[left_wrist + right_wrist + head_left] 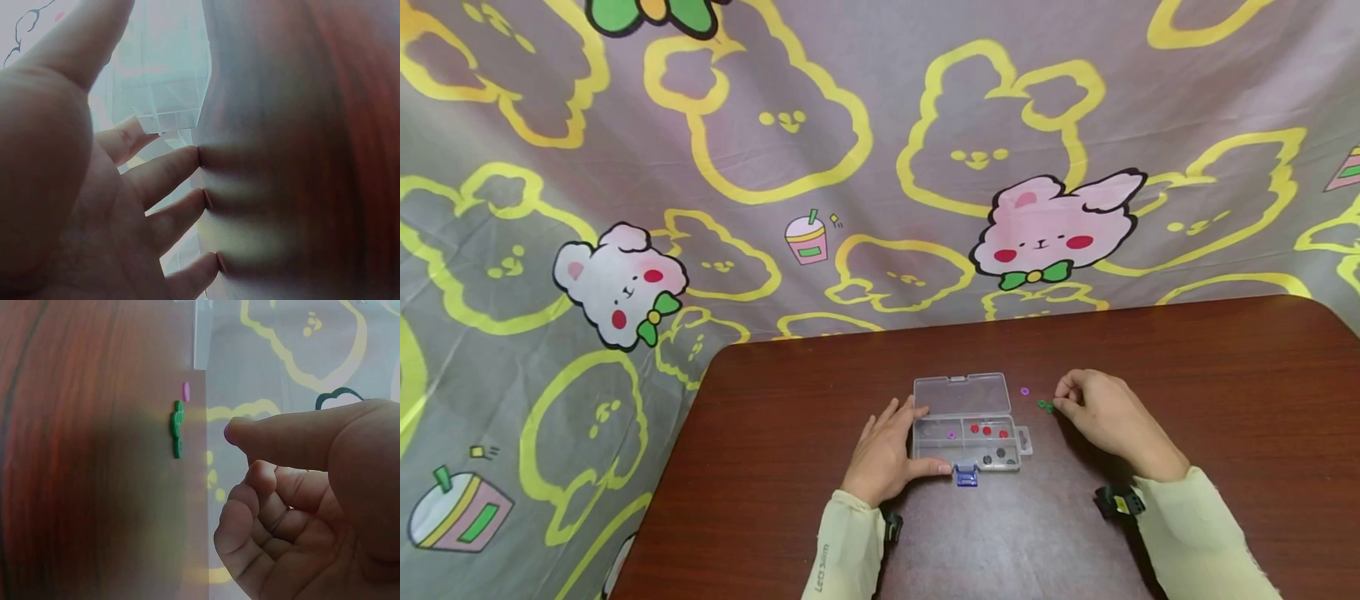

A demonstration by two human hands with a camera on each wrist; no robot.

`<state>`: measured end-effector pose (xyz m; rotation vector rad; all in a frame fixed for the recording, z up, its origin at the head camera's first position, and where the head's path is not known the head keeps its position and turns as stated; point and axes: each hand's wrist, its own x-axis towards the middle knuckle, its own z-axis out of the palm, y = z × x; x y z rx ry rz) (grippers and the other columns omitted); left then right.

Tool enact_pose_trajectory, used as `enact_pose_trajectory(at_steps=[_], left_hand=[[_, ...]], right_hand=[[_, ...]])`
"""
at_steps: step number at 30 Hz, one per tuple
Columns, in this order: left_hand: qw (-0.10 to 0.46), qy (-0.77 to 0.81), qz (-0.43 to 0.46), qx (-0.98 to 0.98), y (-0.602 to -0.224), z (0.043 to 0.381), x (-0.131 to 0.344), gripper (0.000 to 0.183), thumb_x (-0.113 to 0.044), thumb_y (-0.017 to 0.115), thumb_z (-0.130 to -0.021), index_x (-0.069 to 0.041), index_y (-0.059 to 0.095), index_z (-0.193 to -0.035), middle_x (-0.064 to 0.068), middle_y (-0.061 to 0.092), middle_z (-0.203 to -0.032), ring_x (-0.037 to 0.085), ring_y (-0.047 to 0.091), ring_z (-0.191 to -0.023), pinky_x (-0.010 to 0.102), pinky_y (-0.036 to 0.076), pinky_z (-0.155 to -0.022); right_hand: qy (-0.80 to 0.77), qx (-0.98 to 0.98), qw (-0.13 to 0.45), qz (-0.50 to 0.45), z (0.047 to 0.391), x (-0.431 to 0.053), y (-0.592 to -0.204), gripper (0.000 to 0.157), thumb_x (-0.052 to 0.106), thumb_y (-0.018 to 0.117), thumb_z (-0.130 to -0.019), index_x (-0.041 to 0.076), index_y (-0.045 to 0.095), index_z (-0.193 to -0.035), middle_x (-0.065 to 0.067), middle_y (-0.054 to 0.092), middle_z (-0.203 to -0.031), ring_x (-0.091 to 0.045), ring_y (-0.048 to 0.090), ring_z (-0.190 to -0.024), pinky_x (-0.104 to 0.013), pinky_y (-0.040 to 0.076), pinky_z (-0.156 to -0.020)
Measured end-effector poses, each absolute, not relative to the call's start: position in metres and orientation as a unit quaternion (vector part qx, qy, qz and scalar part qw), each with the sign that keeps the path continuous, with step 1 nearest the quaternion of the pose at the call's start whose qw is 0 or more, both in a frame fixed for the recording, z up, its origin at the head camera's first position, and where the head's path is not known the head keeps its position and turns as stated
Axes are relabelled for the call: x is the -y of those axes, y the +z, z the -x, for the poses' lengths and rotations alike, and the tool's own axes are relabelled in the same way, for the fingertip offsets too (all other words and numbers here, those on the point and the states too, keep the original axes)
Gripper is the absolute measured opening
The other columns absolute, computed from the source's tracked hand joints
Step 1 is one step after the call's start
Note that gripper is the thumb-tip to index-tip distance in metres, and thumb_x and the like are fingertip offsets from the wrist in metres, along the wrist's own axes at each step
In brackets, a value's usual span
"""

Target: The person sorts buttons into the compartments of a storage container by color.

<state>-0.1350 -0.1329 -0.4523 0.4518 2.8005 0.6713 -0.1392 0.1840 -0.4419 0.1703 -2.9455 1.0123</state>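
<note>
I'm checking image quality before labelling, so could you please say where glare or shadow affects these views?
Head: pale sheen on the table below the box; left wrist: box washed out, shadow bands on the table; right wrist: soft shadow beside the green pieces.

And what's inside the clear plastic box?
In the box: one purple piece back left, three red pieces back right, dark pieces front right. The left hand overlaps its left edge; anything beneath those fingers is hidden.
</note>
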Motion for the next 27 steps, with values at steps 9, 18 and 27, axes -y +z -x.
enact_pose_trajectory(at_steps=[9,18,27], left_hand=[[0.115,0.226,-0.153,-0.955,-0.451,0.135,0.132,0.090,-0.060,0.080,-0.074,-0.022,0.049,-0.149,0.005,0.032,-0.163,0.025,0.022,-0.152,0.053,0.016,-0.123],[0.111,0.230,-0.153,-0.955,-0.451,0.134,0.132,0.089,-0.059,0.081,-0.074,-0.021,0.050,-0.149,0.006,0.032,-0.162,0.026,0.023,-0.152,0.053,0.017,-0.122],[0.114,0.230,-0.153,-0.954,-0.452,0.134,0.133,0.089,-0.060,0.080,-0.074,-0.022,0.050,-0.149,0.006,0.032,-0.162,0.026,0.023,-0.151,0.053,0.017,-0.122]], right_hand=[[0.327,0.943,0.019,-0.059,0.138,-0.173,-0.436,0.011,0.008,0.071,-0.090,0.010,0.063,-0.083,0.000,0.050,-0.071,-0.016,0.047,-0.066,-0.031,0.037,-0.058],[0.325,0.943,0.026,-0.071,0.140,-0.162,-0.430,0.010,0.007,0.071,-0.089,0.009,0.063,-0.083,0.000,0.051,-0.071,-0.017,0.049,-0.068,-0.032,0.039,-0.060],[0.331,0.941,0.026,-0.069,0.138,-0.153,-0.426,0.009,0.006,0.072,-0.089,0.008,0.064,-0.084,-0.001,0.051,-0.072,-0.017,0.048,-0.067,-0.031,0.039,-0.058]])
